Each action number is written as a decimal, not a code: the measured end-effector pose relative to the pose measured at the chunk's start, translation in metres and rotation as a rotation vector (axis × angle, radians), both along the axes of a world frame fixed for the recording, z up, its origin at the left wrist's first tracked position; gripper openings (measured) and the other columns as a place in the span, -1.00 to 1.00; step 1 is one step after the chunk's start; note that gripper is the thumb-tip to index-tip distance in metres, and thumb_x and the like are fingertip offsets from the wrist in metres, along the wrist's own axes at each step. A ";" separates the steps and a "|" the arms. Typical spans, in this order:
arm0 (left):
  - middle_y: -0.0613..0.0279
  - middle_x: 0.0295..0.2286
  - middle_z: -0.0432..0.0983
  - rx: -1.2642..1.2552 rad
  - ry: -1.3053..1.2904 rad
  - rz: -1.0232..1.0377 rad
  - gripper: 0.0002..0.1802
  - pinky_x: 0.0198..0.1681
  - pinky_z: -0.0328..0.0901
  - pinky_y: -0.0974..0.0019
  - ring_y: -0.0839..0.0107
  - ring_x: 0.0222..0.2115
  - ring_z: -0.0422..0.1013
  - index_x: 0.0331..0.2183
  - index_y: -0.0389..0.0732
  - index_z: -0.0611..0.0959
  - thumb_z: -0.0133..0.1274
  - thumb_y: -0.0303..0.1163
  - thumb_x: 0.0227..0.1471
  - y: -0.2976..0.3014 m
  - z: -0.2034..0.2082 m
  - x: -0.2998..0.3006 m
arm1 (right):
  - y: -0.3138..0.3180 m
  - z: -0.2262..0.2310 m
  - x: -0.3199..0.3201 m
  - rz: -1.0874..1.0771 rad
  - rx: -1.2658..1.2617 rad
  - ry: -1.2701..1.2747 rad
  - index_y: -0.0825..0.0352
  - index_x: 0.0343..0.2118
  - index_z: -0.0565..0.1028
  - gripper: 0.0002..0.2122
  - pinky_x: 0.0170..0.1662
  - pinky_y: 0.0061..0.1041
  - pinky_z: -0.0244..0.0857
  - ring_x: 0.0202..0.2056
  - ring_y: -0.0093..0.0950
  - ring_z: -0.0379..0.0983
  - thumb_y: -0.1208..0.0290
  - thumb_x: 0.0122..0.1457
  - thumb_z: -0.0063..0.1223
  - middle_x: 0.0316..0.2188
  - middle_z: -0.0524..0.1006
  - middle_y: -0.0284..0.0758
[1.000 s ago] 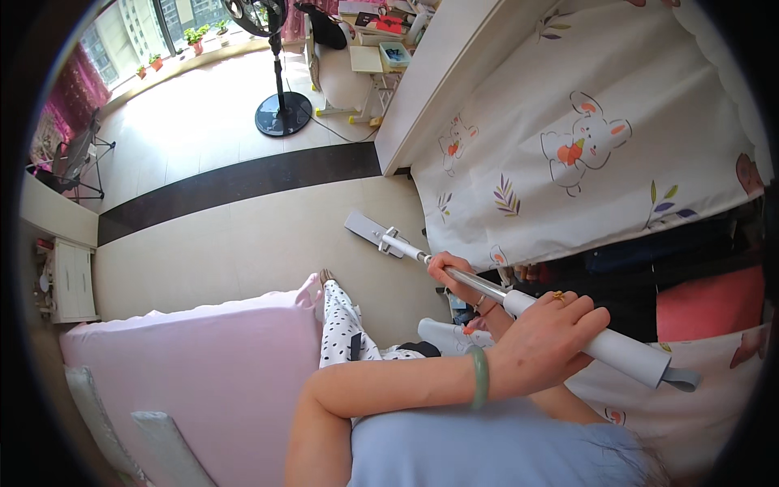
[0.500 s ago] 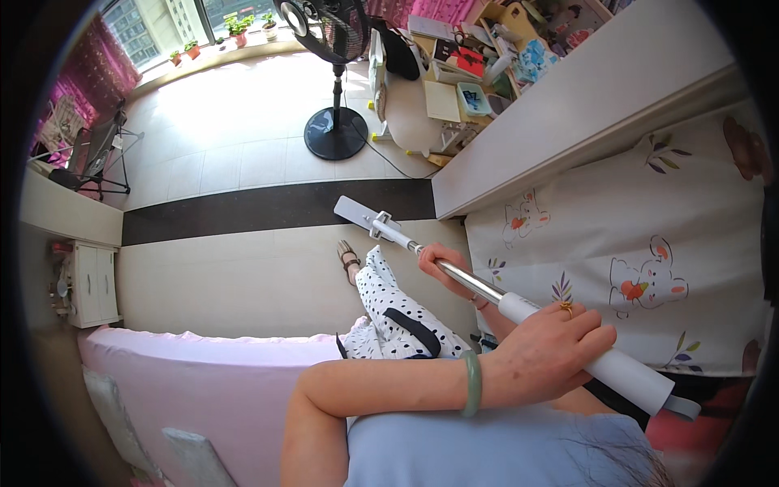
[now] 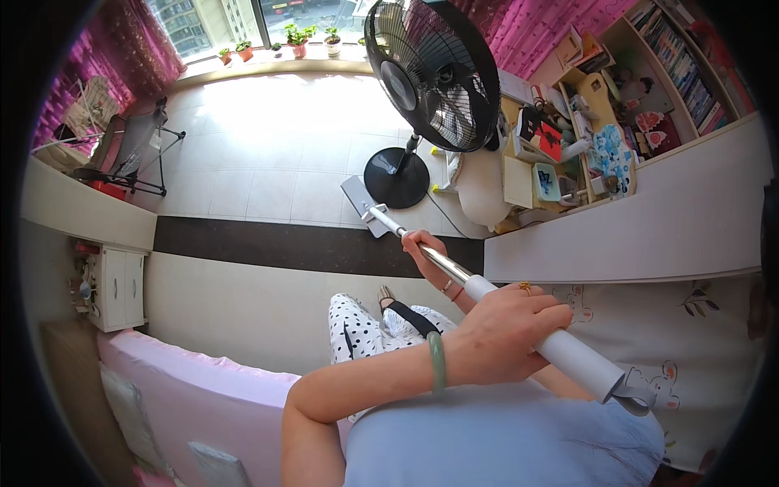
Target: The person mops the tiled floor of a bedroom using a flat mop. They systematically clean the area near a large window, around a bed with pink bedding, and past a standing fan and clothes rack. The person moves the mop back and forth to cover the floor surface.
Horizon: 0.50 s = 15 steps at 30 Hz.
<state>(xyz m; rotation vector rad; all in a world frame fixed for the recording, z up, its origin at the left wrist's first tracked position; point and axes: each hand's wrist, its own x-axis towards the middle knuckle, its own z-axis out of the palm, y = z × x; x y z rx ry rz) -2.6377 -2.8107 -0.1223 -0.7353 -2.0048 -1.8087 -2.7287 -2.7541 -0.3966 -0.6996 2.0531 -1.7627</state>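
A flat mop with a white upper handle [image 3: 580, 364] and a shiny metal pole slants across the view. My left hand [image 3: 511, 329], with a green bangle on its wrist and a ring, is closed round the white handle. Farther down, my right hand [image 3: 425, 247] wraps round the metal pole. The mop's flat rectangular head [image 3: 357, 195] lies on the pale tiles just past the dark floor strip [image 3: 268, 247], close beside the round base of the fan. A grey-white loop [image 3: 637, 398] hangs at the handle's top end.
A black standing fan [image 3: 434, 77] rises ahead, its cord trailing right. Right of it stand a chair [image 3: 480, 183] and a cluttered desk [image 3: 519, 183]. A folding chair [image 3: 134, 150] is at the left, near a white cabinet [image 3: 122, 284]. A pink-covered bed [image 3: 187, 381] lies lower left.
I have moved forward, so the fan and desk look nearer. The mop head has gone from the dark strip onto the tiles by the fan base. Both hands keep their hold.
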 end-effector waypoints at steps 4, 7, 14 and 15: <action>0.23 -0.51 0.44 -0.074 -0.046 -0.041 -0.61 -0.39 0.31 0.20 0.18 -0.44 0.44 -0.42 -0.13 0.49 0.29 -0.55 -0.41 -0.089 -0.019 -0.035 | -0.092 -0.033 -0.033 -0.102 -0.079 0.005 0.32 -0.44 0.43 -0.78 -0.31 -0.70 0.24 -0.41 -0.70 0.33 0.31 0.24 0.13 -0.45 0.50 -0.43; 0.25 -0.50 0.44 -0.066 -0.048 -0.030 -0.62 -0.41 0.29 0.23 0.21 -0.44 0.43 -0.42 -0.11 0.50 0.28 -0.54 -0.40 -0.159 -0.034 -0.055 | -0.150 -0.059 -0.049 -0.212 -0.049 0.029 0.32 -0.46 0.43 -0.77 -0.29 -0.67 0.27 -0.38 -0.68 0.35 0.31 0.22 0.15 -0.39 0.53 -0.40; 0.36 -0.67 0.37 0.128 -0.033 0.084 -0.67 -0.61 0.18 0.37 0.40 -0.69 0.33 -0.56 -0.12 0.49 0.39 -0.34 -0.21 -0.371 -0.040 -0.076 | -0.311 -0.062 -0.077 0.063 0.215 0.076 0.25 -0.56 0.43 -0.77 -0.22 -0.46 0.29 -0.38 -0.36 0.40 0.37 0.01 0.33 -0.51 0.50 -0.34; 0.36 -0.68 0.37 0.127 -0.058 0.068 -0.67 -0.60 0.19 0.38 0.42 -0.68 0.34 -0.57 -0.12 0.48 0.40 -0.35 -0.21 -0.405 -0.035 -0.078 | -0.330 -0.057 -0.089 0.148 0.247 0.093 0.25 -0.57 0.44 -0.77 -0.21 -0.43 0.29 -0.38 -0.34 0.40 0.35 0.01 0.33 -0.50 0.51 -0.33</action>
